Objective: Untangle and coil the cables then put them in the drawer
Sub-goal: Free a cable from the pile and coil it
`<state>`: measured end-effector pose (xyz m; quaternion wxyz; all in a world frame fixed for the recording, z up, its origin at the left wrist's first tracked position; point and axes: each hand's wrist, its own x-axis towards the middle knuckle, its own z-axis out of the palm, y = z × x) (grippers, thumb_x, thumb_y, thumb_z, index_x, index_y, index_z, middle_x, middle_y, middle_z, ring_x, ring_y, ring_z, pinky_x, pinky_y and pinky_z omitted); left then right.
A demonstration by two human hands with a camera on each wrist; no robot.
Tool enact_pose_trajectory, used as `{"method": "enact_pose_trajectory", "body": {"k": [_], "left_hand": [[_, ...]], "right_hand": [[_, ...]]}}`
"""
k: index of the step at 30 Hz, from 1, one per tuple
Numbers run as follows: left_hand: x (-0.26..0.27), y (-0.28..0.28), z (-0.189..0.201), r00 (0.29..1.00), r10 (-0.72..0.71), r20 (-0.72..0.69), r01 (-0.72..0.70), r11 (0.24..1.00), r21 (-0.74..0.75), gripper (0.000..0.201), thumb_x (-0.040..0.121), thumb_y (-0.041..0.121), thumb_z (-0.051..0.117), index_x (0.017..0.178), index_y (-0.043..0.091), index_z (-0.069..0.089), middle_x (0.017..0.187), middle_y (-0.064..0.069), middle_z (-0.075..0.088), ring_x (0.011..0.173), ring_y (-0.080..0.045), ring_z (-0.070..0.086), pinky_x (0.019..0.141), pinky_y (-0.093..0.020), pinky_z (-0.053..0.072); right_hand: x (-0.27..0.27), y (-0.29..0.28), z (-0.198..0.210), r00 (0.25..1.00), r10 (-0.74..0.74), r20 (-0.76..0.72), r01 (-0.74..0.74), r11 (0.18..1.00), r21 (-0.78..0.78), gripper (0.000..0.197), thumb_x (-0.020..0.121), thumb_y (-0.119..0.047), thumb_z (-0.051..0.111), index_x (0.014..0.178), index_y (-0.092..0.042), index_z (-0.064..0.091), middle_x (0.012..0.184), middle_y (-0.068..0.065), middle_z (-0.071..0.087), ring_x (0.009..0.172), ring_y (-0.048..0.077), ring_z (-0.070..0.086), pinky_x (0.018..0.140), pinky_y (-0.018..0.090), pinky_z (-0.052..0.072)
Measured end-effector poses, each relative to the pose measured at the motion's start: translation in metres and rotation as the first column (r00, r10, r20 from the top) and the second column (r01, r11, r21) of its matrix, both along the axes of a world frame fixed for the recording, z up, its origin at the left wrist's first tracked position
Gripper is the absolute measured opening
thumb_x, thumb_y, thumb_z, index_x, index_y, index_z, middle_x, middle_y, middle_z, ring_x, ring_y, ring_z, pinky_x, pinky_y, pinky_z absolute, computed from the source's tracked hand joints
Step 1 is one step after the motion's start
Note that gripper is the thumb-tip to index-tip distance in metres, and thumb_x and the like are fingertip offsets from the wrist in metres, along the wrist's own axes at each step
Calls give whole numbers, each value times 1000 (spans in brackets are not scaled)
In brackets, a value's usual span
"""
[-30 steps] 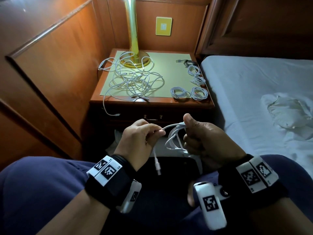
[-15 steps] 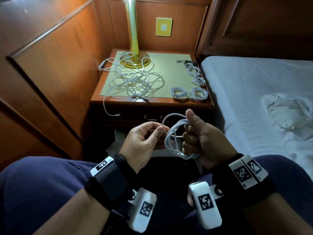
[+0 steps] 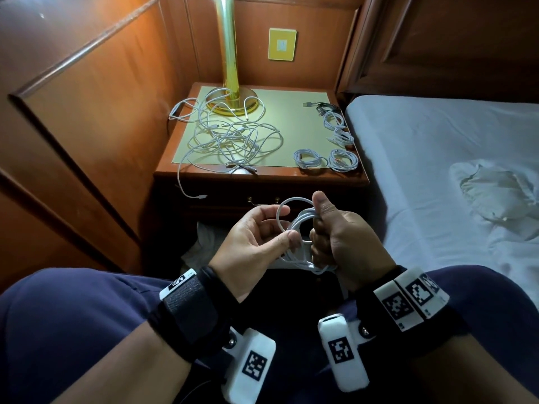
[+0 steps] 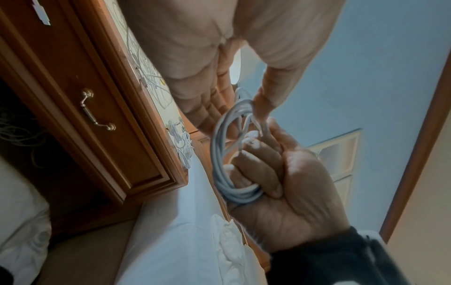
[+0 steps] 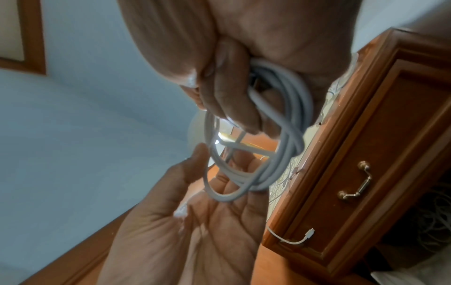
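A part-wound coil of white cable [image 3: 303, 217] hangs over my lap, in front of the nightstand's shut drawer [image 3: 233, 201]. My right hand [image 3: 320, 228] grips the coil [image 4: 217, 154] in a fist, thumb up. My left hand [image 3: 287, 224] lies palm up beside it with relaxed fingers, and the top loop [image 5: 219, 196] runs across those fingers between index and thumb. On the nightstand top sits a tangle of white cables [image 3: 233, 138]. Several small finished coils [image 3: 342, 160] lie at its right side.
A brass lamp [image 3: 230, 53] stands at the back of the nightstand [image 3: 291, 176]. One cable end [image 3: 201, 196] dangles over its front edge. A bed with white sheets [image 3: 437, 170] is to the right, wood panelling [image 3: 87, 112] to the left. My knees are below.
The dangling cable end has been wound up into the coil, adding a loop on top. My left hand turned palm up and loosened from a pinch to relaxed fingers. Both hands rose slightly.
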<state>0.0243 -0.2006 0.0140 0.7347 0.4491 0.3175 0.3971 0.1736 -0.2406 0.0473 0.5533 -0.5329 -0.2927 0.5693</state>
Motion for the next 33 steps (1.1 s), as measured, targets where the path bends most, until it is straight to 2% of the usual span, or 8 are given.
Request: {"method": "enact_pose_trajectory", "body": {"k": [5, 8, 11, 16, 20, 26, 31, 33], "left_hand": [[7, -1, 5, 995, 29, 100, -18, 995, -103, 60, 80, 9, 69, 135, 12, 46, 82, -7, 69, 73, -19, 66, 82, -43, 50], [9, -3, 8, 991, 50, 122, -36, 993, -114, 69, 76, 15, 66, 140, 15, 40, 84, -12, 69, 74, -21, 67, 79, -42, 53], [9, -4, 6, 994, 53, 97, -44, 994, -98, 74, 76, 18, 68, 142, 16, 34, 84, -12, 72, 73, -21, 69, 74, -34, 57], [7, -2, 5, 998, 3, 66, -1, 1000, -31, 76, 66, 1, 73, 136, 11, 45, 96, -21, 67, 80, -18, 72, 75, -24, 59], [9, 3, 0, 998, 57, -3, -57, 998, 8, 56, 77, 1, 72, 130, 1, 53, 85, -11, 71, 74, -15, 70, 74, -22, 57], [7, 5, -4, 999, 41, 0, -41, 995, -87, 52, 76, 18, 78, 123, 4, 63, 90, -10, 71, 92, -30, 61, 92, -48, 42], [5, 7, -5, 1000, -6, 16, 8, 993, -116, 36, 80, 17, 71, 114, 6, 72, 94, -14, 71, 92, -30, 59, 88, -45, 38], [4, 7, -4, 1000, -17, -11, 16, 996, -83, 29, 82, 18, 75, 110, 9, 74, 85, -7, 71, 85, -23, 60, 80, -35, 40]], "right_hand": [[-1, 3, -1, 1000, -24, 1, 24, 1000, 4, 56, 103, -43, 44, 55, -18, 30, 40, -2, 21, 30, 9, 20, 37, 17, 21], [-1, 4, -4, 998, -46, 53, 46, 999, 14, 55, 102, -45, 45, 56, -17, 32, 40, -2, 24, 29, 9, 23, 37, 18, 24], [3, 4, -5, 993, -89, 77, 87, 996, 23, 55, 100, -49, 45, 55, -20, 34, 42, -3, 25, 32, 10, 23, 41, 21, 24], [6, 4, -11, 972, -151, 180, 142, 988, 66, 63, 98, -52, 47, 44, -21, 36, 40, -2, 29, 32, 14, 27, 44, 26, 27], [6, 7, -16, 963, -150, 222, 129, 986, 105, 62, 100, -52, 46, 47, -22, 37, 41, -2, 30, 33, 12, 27, 45, 25, 26], [6, 14, -24, 913, -149, 380, 96, 983, 154, 62, 86, -70, 49, 47, -22, 45, 44, 2, 35, 40, 19, 33, 53, 40, 34], [4, 12, -23, 872, -198, 447, 114, 971, 208, 63, 85, -74, 47, 51, -21, 46, 45, -5, 38, 43, 15, 36, 54, 38, 36], [4, 12, -22, 853, -220, 474, 121, 966, 231, 64, 84, -76, 47, 51, -21, 44, 45, -5, 39, 44, 15, 37, 53, 36, 35]]}}
